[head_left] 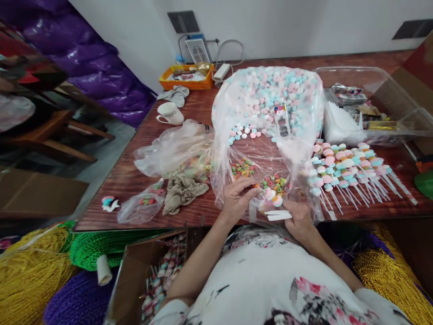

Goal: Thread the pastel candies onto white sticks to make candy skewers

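Wooden counter [135, 176], cluttered. At near edge my right hand [299, 221] grips white stick [278, 215] with stacked candies [273, 197]; left hand [238, 198] fingers pinch ring candy. I judge candies could slide off, rings spill from open bag [267, 113].

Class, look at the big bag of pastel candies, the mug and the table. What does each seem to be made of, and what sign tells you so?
Big bag: thin clear plastic film, glossy; it crinkles and the candies show through.
Mug: probably glazed ceramic; white, smooth, slightly shiny.
Table: wood or wood-look laminate; reddish-brown grain lines with a soft sheen. Which one cannot be told.
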`<action>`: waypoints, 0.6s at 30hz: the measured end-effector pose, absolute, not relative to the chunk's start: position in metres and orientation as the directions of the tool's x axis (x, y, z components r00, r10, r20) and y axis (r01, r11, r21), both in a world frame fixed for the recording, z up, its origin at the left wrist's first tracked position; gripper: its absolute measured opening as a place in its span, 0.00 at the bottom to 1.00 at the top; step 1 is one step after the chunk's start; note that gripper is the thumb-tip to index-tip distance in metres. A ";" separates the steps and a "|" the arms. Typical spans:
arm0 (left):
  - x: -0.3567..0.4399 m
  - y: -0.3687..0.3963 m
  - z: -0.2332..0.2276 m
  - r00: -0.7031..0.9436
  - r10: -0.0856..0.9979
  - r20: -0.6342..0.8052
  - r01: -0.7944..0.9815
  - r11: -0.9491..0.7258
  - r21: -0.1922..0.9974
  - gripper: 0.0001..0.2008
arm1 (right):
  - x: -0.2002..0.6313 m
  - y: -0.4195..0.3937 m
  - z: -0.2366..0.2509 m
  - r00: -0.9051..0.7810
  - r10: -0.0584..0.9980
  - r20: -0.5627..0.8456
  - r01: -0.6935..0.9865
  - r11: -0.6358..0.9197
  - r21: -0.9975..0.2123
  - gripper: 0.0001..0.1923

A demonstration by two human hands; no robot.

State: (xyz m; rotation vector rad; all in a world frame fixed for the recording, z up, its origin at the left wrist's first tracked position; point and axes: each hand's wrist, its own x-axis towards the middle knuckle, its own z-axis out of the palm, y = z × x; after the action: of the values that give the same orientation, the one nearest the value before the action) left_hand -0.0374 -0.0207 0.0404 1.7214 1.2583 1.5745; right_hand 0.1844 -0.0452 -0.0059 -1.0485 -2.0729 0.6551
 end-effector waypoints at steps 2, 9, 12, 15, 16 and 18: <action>-0.037 -0.021 0.038 -0.072 0.853 0.517 0.321 -0.471 0.822 0.07 | 0.184 -0.045 -0.005 -0.411 0.841 0.352 0.496 0.531 -0.687 0.17; -0.040 -0.021 0.029 -0.053 0.865 0.499 0.383 -0.443 0.810 0.07 | 0.180 -0.040 -0.001 -0.396 0.894 0.211 0.591 0.424 -0.687 0.15; -0.039 -0.019 0.029 -0.018 0.904 0.427 0.369 -0.391 0.843 0.05 | 0.177 -0.039 0.001 -0.394 0.895 0.209 0.512 0.403 -0.758 0.15; -0.036 -0.021 0.031 0.004 0.923 0.384 0.307 -0.366 0.878 0.05 | 0.173 -0.041 0.001 -0.367 0.906 0.211 0.425 0.365 -0.828 0.15; -0.036 -0.022 0.030 -0.006 0.929 0.371 0.280 -0.355 0.892 0.05 | 0.170 -0.041 0.002 -0.353 0.913 0.204 0.410 0.348 -0.843 0.15; -0.035 -0.025 0.027 -0.053 0.939 0.341 0.216 -0.323 0.921 0.06 | 0.166 -0.043 0.002 -0.333 0.923 0.195 0.395 0.324 -0.860 0.14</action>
State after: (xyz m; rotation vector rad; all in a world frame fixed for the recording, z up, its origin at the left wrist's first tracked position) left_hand -0.0352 -0.0245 0.0272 1.5771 1.2507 1.4257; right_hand 0.1662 -0.0426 0.0017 -1.1637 -1.8805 0.9434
